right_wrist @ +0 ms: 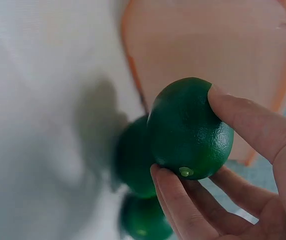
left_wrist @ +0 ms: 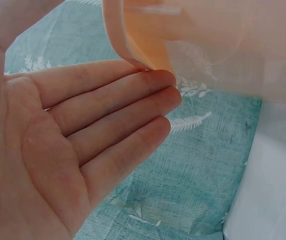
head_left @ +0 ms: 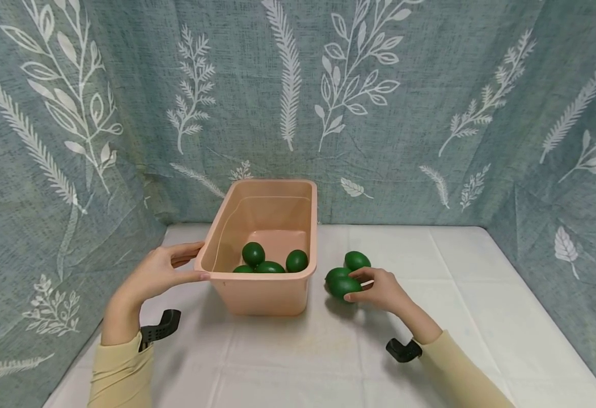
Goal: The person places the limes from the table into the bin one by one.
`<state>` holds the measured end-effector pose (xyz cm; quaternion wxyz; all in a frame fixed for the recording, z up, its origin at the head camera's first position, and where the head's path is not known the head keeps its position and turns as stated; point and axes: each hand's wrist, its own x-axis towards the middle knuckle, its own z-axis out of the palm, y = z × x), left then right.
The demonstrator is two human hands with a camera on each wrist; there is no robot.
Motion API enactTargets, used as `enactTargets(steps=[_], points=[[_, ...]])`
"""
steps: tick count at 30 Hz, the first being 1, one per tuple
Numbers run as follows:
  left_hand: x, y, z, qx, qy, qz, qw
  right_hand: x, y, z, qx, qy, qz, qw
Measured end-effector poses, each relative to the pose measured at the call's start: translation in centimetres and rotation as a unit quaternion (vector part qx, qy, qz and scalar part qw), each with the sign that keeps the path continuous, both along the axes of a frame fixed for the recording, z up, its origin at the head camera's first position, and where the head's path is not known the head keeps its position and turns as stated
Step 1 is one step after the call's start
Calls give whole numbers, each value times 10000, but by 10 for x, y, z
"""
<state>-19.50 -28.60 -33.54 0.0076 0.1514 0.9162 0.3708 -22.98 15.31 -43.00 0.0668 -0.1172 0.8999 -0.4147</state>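
Observation:
My right hand (head_left: 379,289) pinches a green lime (right_wrist: 191,130) between thumb and fingers. In the right wrist view the lime's pale stem end faces the camera. Two more limes are close by: one lime (head_left: 337,274) just behind the held one, another lime (head_left: 357,260) farther back. At the left stands a peach-coloured plastic bin (head_left: 262,294) with several limes (head_left: 296,260) on its floor near the front wall. My left hand (head_left: 157,272) is at the bin's front left corner, its straight fingers (left_wrist: 118,100) touching the rim and its thumb near the front edge.
A white cloth (head_left: 287,362) covers the table under the bin and limes. Green-blue fabric (head_left: 257,113) with white leaf prints hangs behind and along both sides. Each wrist wears a black camera mount, one mount (head_left: 162,327) on the left and another mount (head_left: 404,350) on the right.

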Motion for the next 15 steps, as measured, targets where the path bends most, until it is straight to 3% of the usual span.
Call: enactTargets(steps=[15], points=[[-1, -1, -1, -5, -102, -14, 9999, -17, 1, 54, 182, 224, 201, 9994]])
